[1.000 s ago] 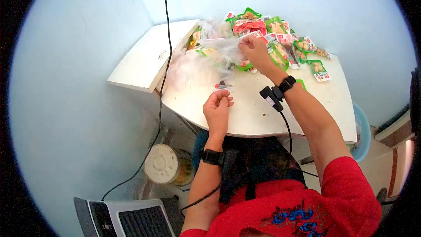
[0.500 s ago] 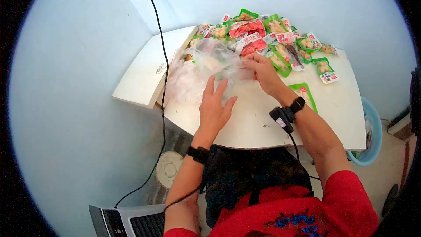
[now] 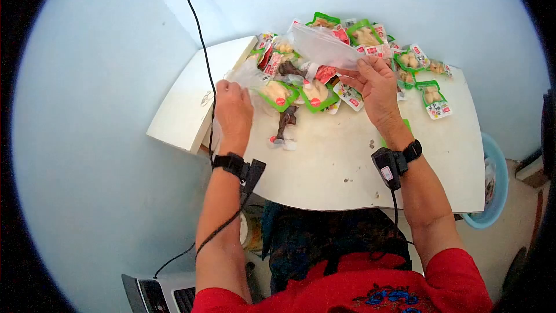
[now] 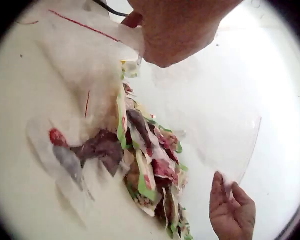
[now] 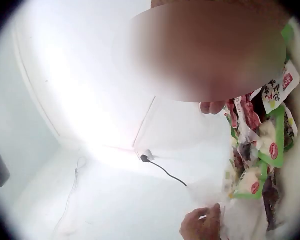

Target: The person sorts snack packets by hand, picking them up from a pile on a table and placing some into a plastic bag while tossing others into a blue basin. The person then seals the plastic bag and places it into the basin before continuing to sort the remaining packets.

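A clear plastic bag (image 3: 324, 45) is held up over the packets, its edge pinched between the thumb and fingers of my right hand (image 3: 376, 90). At the left, my left hand (image 3: 234, 113) has curled fingers on thin clear plastic (image 3: 248, 74); the left wrist view shows this plastic (image 4: 85, 55) with red lines on it. Between the hands lie two green-edged packets (image 3: 278, 94) and a dark vacuum-packed piece (image 3: 286, 124). In the left wrist view the right hand (image 4: 232, 212) pinches the bag's lower corner.
More green, red and white packets (image 3: 365, 35) are heaped along the back of the white table (image 3: 324, 174). A white board (image 3: 188, 98) stands at the left, with a black cable (image 3: 200, 29) hanging past it. A blue basin (image 3: 495, 185) is beside the table's right side.
The hands have moved apart, the left one going left and the right one right. The clear bag has been raised and spread between them, and the packets and dark piece beneath now show.
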The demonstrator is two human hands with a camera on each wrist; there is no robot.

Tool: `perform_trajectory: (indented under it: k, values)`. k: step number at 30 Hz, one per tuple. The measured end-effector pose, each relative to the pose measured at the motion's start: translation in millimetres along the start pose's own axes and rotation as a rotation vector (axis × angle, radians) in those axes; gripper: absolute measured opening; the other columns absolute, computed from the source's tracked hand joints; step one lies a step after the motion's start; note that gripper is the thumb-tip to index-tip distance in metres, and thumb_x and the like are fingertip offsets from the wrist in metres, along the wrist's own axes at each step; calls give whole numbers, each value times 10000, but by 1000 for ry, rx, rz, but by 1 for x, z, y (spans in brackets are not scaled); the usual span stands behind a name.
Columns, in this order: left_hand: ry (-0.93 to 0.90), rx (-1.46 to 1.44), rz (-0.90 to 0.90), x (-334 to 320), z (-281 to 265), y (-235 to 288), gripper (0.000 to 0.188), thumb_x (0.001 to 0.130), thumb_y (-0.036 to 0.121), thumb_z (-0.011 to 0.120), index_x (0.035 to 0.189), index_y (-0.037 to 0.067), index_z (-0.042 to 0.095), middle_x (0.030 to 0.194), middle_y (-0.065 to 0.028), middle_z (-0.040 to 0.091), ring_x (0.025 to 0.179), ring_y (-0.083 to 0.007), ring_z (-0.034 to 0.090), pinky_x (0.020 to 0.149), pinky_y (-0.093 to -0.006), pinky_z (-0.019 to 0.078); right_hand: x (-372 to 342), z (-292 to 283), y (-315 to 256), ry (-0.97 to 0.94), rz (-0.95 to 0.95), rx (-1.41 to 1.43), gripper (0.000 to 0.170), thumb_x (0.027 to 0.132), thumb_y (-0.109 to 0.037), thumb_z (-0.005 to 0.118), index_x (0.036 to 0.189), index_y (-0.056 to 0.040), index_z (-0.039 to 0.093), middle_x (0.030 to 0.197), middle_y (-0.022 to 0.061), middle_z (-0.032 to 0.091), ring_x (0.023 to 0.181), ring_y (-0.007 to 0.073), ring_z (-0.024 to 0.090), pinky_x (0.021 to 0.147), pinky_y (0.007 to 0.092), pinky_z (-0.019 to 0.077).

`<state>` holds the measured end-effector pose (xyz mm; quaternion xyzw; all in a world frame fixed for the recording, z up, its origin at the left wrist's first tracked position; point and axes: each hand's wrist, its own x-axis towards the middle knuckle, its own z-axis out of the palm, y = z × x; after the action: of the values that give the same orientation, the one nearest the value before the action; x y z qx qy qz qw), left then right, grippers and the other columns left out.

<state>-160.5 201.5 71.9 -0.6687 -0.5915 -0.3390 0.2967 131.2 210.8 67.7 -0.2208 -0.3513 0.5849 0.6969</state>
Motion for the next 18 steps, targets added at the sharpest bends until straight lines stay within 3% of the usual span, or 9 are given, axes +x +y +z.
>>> perform_trajectory:
  k: [1, 4, 7, 10, 13, 14, 17, 18]
  values:
    - [65, 48, 24, 6, -1, -3, 107, 833, 115, 618, 806, 38, 549, 880, -120, 585, 815, -350, 614, 651, -441, 525, -1, 1, -1, 18, 5, -2, 126, 938, -81, 542, 1017, 15, 562, 973, 123, 639, 865, 246, 685, 748, 335, 581]
    - [-113, 488, -44, 13, 19, -15, 45, 835, 77, 608, 816, 68, 568, 898, -81, 578, 869, -297, 624, 689, -378, 551, -2, 1, -1, 32, 22, -21, 120, 933, -78, 544, 1008, 14, 560, 966, 120, 635, 861, 251, 686, 739, 336, 582]
    - [-287, 524, -83, 14, 37, -20, 38, 834, 60, 604, 861, 87, 600, 907, -86, 591, 890, -249, 630, 690, -343, 560, -1, -1, -2, 36, 30, -24, 117, 930, -77, 547, 1002, 14, 558, 963, 118, 633, 856, 252, 688, 720, 335, 587]
    - [-295, 497, 47, 8, 64, -36, 71, 819, 43, 596, 882, 44, 629, 886, -141, 629, 838, -297, 644, 675, -381, 553, 1, -2, -1, 44, 24, -8, 113, 927, -75, 549, 996, 14, 558, 954, 119, 635, 845, 253, 691, 693, 332, 596]
    - [-532, 283, -67, 14, 66, -42, 108, 792, 43, 598, 875, 5, 657, 852, -192, 668, 827, -359, 663, 724, -444, 536, 2, -6, 1, 37, 18, -5, 105, 922, -69, 550, 989, 12, 558, 941, 120, 640, 838, 254, 695, 677, 331, 602]
    - [-443, 162, -124, 8, 84, -56, 116, 767, 55, 597, 822, -25, 661, 813, -236, 663, 785, -415, 653, 726, -470, 522, 3, -7, 2, 33, 18, -6, 102, 921, -67, 550, 986, 11, 558, 937, 120, 641, 836, 254, 695, 674, 332, 604]
    - [-583, 73, -342, 15, 91, -61, 168, 749, 45, 598, 891, -37, 636, 885, -259, 659, 845, -435, 641, 750, -457, 518, 5, -9, 0, 44, 49, 7, 87, 917, -60, 547, 973, 6, 556, 926, 122, 645, 836, 256, 696, 662, 329, 600]
    - [-549, -38, -372, 14, 91, -66, 175, 758, 56, 596, 901, -40, 626, 918, -278, 653, 880, -442, 636, 782, -456, 513, 4, -9, -1, 43, 51, 6, 86, 918, -63, 544, 970, 4, 556, 925, 122, 646, 833, 255, 696, 658, 327, 599]
